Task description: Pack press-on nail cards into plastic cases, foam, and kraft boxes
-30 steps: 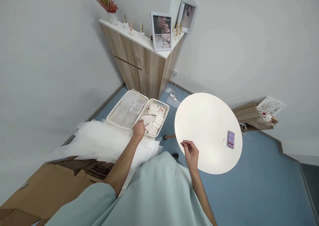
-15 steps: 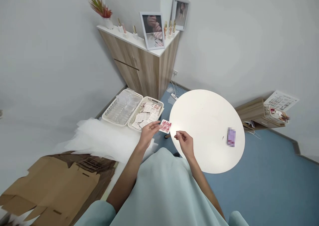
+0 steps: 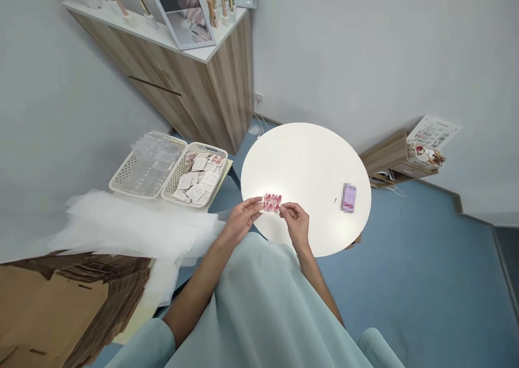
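A small white card of red and pink press-on nails point(image 3: 272, 202) is held up between my two hands, over the near left part of the round white table point(image 3: 308, 157). My left hand point(image 3: 242, 218) pinches the card's left edge between thumb and fingers. At the right edge, my right hand point(image 3: 297, 220) grips the card with thumb and fingertips. The nails lie in two rows and face up toward me. On the table's right side rests a blurred-out purple item point(image 3: 348, 198).
Left of the table stand a white basket of small cards point(image 3: 167, 187) and another with clear plastic pieces point(image 3: 121, 176). White translucent sheets point(image 3: 133, 222) and stacked cardboard point(image 3: 60, 308) lie nearer. A wooden cabinet point(image 3: 229, 81) fills the corner; a low shelf point(image 3: 391, 154) stands right.
My right hand has come to the card's right edge and now grips it too. The card has moved over the table. My view has turned right, so the surroundings appear shifted left.
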Available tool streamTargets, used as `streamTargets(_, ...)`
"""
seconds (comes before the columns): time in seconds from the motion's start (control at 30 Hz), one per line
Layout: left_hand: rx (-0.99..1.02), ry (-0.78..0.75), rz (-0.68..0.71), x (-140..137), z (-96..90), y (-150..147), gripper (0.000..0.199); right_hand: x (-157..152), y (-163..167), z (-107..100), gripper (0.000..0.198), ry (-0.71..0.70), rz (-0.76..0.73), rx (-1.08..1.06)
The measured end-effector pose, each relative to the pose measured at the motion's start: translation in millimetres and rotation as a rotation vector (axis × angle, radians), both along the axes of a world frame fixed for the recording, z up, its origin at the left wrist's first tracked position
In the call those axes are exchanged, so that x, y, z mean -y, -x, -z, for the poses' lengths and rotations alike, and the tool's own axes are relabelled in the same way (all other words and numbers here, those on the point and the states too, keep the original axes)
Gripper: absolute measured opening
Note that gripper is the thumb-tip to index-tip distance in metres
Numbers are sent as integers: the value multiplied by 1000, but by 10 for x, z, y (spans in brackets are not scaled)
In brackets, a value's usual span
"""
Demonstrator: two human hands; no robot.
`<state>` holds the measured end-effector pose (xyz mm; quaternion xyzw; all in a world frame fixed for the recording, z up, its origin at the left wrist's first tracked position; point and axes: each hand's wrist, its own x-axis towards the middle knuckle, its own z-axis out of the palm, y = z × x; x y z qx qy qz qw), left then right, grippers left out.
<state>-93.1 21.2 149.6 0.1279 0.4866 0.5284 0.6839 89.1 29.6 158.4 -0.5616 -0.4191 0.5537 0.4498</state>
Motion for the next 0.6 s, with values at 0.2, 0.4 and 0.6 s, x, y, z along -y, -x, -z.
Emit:
streamTargets(0.2, 82, -10, 178, 53, -7, -147, 60, 17, -183, -16, 29, 24, 14, -82)
streamTargets(0.4, 115, -94, 313, 78, -56, -236, 64, 83, -210, -15, 28, 28, 7, -113)
streamTargets(0.6, 45, -158, 359, 96, -82, -229, 64, 140, -140, -6, 29, 50, 5, -101)
